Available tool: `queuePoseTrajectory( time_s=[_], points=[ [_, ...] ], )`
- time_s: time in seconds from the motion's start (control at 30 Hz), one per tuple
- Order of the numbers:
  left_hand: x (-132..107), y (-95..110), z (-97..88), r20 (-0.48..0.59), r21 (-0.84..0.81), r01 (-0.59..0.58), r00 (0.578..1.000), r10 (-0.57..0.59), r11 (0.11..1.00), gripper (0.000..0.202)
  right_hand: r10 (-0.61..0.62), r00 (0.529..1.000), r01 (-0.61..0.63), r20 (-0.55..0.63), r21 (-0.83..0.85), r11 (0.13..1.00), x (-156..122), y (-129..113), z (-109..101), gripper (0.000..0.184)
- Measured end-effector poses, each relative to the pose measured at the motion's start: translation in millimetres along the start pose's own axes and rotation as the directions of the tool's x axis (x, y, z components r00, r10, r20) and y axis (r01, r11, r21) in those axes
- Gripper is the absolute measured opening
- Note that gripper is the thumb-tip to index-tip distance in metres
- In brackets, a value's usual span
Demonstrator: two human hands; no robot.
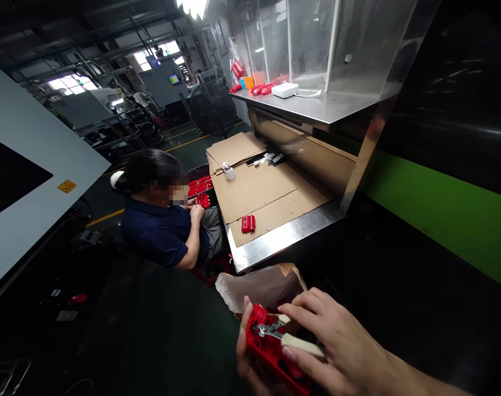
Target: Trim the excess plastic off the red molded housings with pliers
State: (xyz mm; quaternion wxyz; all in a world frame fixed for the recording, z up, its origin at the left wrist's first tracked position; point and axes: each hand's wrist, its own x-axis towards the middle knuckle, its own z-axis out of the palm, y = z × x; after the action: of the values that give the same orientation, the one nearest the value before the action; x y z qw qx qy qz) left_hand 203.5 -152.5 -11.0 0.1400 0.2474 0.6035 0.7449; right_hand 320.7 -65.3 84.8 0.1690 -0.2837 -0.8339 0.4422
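Observation:
At the bottom right, my left hand point(244, 352) is wrapped round the left side of a red plastic housing point(267, 352). The housing is tilted, its hollow inner side facing up. My right hand point(333, 335) grips a pair of nippers point(302, 345) with cream-coloured handles, the handles spread apart. The metal jaws of the nippers lie at the upper left edge of the housing, by a rounded red end; whether they touch the plastic I cannot tell. Just beyond my hands is a bag with a pale lining point(254, 289), its contents mostly hidden behind them.
Ahead, a metal-edged bench point(275, 236) carries cardboard sheets point(250, 192), a red part point(248, 223), a small white bottle point(229, 171) and a phone. A seated co-worker point(159, 220) holds another red part beside a crate of red parts point(199, 186). A steel shelf point(328, 107) overhangs the bench.

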Motion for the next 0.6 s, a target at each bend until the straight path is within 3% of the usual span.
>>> queuePoseTrajectory(
  time_s=[0.13,0.3,0.43,0.5,0.6],
  points=[
    [1,-5,4.3,0.01,-0.002,0.028,1.0,-0.028,1.0,0.077,0.042,0.999,-0.042,0.03,0.009,0.999,-2,-4,0,0.046],
    [-2,-11,20.1,-0.087,0.051,-0.187,0.978,0.191,0.981,0.058,0.039,0.999,-0.039,-0.011,-0.02,0.999,-4,-6,2,0.032],
    [-4,-14,21.1,-0.043,0.045,-0.322,0.945,0.324,0.946,0.049,0.006,0.999,-0.006,-0.045,-0.014,1.0,-2,-4,4,0.022],
    [-2,-11,14.9,-0.032,0.041,-0.271,0.962,0.272,0.962,0.044,-0.009,1.0,0.009,-0.012,-0.029,1.0,0,0,0,0.024],
    [5,-4,4.9,0.057,0.059,-0.024,0.998,0.02,0.998,0.04,-0.025,1.0,0.026,0.017,-0.062,0.998,1,8,-15,0.027]
  ],
)
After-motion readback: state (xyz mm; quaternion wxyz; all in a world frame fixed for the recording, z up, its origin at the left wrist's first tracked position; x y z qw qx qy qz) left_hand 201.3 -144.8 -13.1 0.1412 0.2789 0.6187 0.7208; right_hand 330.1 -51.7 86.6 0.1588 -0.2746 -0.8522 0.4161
